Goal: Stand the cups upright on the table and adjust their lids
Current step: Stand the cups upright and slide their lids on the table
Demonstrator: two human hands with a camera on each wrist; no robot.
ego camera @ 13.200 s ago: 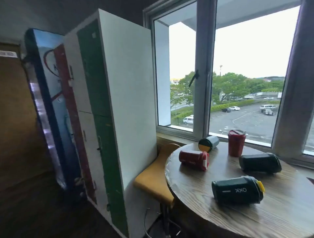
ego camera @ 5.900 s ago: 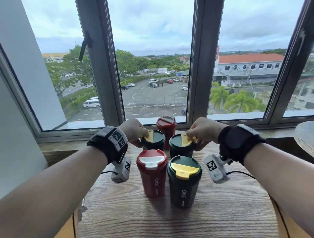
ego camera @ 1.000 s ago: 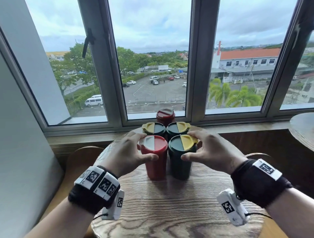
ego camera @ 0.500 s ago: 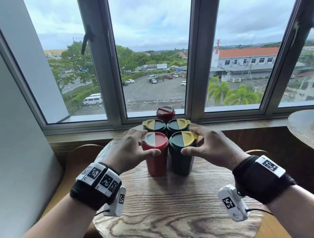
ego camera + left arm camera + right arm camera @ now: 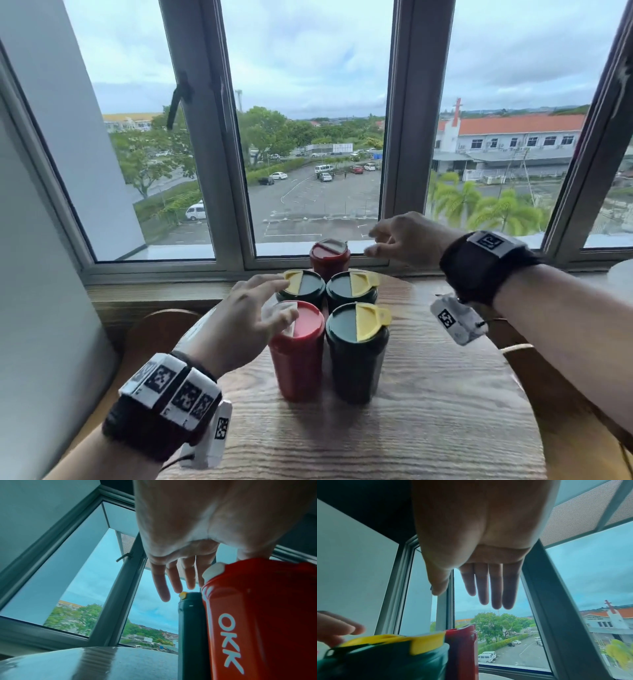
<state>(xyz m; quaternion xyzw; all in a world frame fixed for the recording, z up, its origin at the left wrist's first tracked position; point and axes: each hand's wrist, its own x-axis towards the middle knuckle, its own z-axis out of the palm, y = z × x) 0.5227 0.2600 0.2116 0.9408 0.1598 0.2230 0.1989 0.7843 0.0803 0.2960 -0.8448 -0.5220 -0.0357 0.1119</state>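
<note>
- Cups, five in all, stand upright and close together on the round wooden table, lids on: near red cup, near green cup, two green cups behind, far red cup.
- Left hand hovers over the near red cup's lid, fingers loose, holding nothing.
- Right hand is raised beside the far red cup, fingers straight, empty.

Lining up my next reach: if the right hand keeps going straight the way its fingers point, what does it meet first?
Probably nothing on the table. The right hand, open, points left above the far red cup with the red lid; beyond it comes only the grey window frame. Depth is unclear, so the fingertips may brush that lid.
</note>
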